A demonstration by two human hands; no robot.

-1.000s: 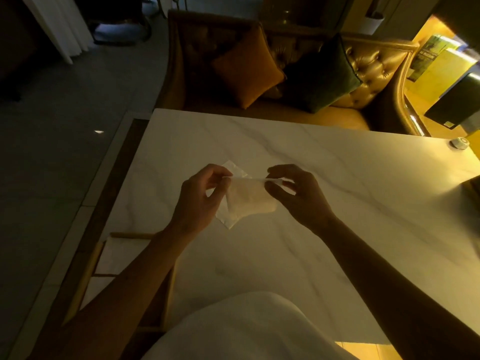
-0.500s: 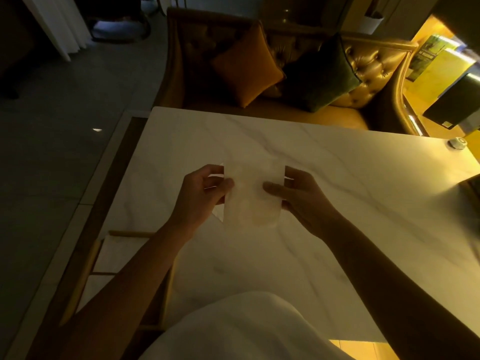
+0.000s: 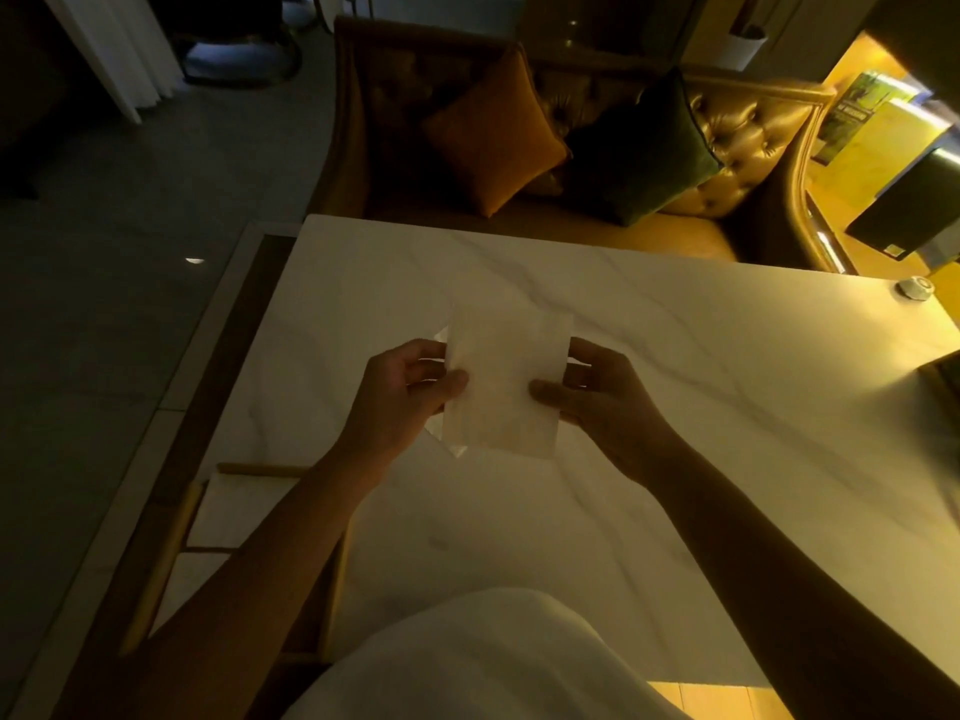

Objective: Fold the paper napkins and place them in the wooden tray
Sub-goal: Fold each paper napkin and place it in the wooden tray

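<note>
A: Fingers?
B: Left hand point(image 3: 402, 394) pinches the left edge of the paper napkin point(image 3: 506, 387), thumb on top, fingers point(image 3: 415, 356) curled behind. Right hand point(image 3: 597, 397) pinches the right edge the same way. Both closed on it.
A: Napkin position?
B: Held flat-on toward the camera, above the counter point(image 3: 675, 366), mid-frame. A second sheet's corners show behind it at 9 and 7 o'clock; can't tell if it lies on the counter.
A: Tray?
B: Wooden tray point(image 3: 171, 543) at 7 o'clock, off the counter's left edge, white napkins inside, partly hidden by the left forearm.
</note>
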